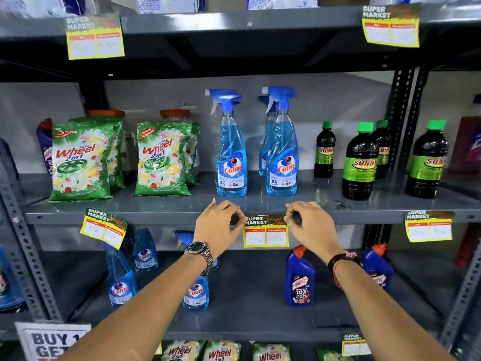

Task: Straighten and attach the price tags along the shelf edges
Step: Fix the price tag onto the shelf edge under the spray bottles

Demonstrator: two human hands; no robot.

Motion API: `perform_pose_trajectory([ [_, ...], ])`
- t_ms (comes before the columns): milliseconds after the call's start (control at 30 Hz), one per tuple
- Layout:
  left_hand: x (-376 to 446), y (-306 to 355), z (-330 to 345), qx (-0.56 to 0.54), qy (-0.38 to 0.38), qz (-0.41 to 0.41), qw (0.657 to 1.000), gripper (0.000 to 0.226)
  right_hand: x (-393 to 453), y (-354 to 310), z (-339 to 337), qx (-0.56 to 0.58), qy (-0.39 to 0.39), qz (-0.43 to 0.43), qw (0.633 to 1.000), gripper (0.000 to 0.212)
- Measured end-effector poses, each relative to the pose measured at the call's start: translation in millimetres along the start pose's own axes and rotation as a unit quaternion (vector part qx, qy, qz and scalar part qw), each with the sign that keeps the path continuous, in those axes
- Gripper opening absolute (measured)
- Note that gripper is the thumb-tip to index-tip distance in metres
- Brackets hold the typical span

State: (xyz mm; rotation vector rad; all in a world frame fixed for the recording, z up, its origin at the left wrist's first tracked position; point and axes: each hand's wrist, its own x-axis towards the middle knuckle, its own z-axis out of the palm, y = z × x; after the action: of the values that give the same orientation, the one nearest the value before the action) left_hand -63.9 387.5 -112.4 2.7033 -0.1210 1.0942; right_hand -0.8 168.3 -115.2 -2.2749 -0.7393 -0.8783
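A yellow and green price tag (266,231) hangs level on the front edge of the middle grey shelf (161,217). My left hand (220,226) pinches its top left corner and my right hand (308,225) pinches its top right corner. On the same edge, a second tag (104,227) at the left hangs tilted, and a third tag (429,226) sits at the right. Two more tags, the left one (95,37) and the right one (391,26), hang from the upper shelf edge.
Wheel detergent packs (80,162), Colin spray bottles (231,152) and dark Sunny bottles (360,165) stand on the middle shelf. Below are more Colin bottles (195,290) and Harpic bottles (299,280). A "Buy 1" sign (52,342) sits at the lower left. Perforated uprights (406,118) frame the rack.
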Motion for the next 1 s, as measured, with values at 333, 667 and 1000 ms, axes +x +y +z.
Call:
perform_pose_trajectory([
  [333, 9.9, 3.5, 3.5, 0.019, 0.026, -0.031, 0.999, 0.012, 6.5, -6.6, 5.4, -0.088, 0.019, -0.01, 0.996, 0.007],
  [667, 7.7, 21.7, 6.7, -0.006, 0.085, -0.118, 0.989, 0.041, 9.1, -20.1, 18.6, -0.118, 0.052, 0.037, 0.991, 0.057],
  [1000, -1.6, 12.6, 20.0, -0.029, 0.093, -0.098, 0.99, 0.029, 7.5, -13.9, 14.6, -0.068, 0.034, 0.061, 0.995, 0.04],
])
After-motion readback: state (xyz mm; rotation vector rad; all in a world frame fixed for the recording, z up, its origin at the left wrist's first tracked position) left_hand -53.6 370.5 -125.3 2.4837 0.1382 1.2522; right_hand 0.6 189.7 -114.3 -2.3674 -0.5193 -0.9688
